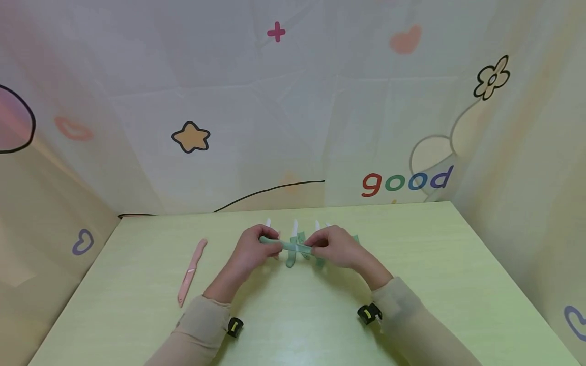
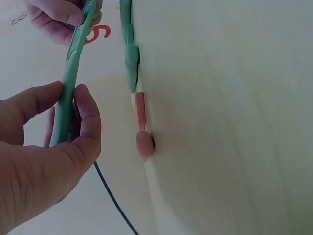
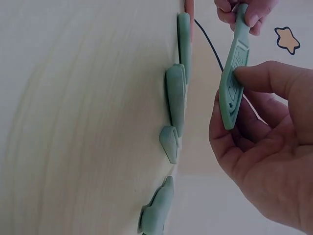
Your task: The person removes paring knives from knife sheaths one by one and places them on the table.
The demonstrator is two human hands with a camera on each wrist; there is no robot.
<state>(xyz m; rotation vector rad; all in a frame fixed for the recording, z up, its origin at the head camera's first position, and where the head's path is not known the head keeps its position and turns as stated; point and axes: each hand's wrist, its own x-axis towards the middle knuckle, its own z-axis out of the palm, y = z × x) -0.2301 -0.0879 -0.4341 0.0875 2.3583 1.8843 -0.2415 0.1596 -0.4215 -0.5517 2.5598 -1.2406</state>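
Both hands hold one green eyebrow razor [image 1: 290, 246] raised above the table, lying crosswise between them. My left hand [image 1: 253, 249] grips its smooth, narrow end between thumb and fingers. The wide end with embossed lettering [image 3: 236, 85] is pinched by my right hand [image 1: 336, 246]. Under and behind the hands lie several more razors with white blades, among them a green razor [image 1: 291, 258] and a pink razor [image 2: 144, 143]. The hands partly hide them in the head view.
A single pink razor [image 1: 191, 272] lies lengthwise on the left of the pale green table [image 1: 293, 325]. Another green piece [image 1: 356, 239] sits beyond the right hand. A printed curtain [image 1: 238, 112] hangs behind the table's far edge and along its sides.
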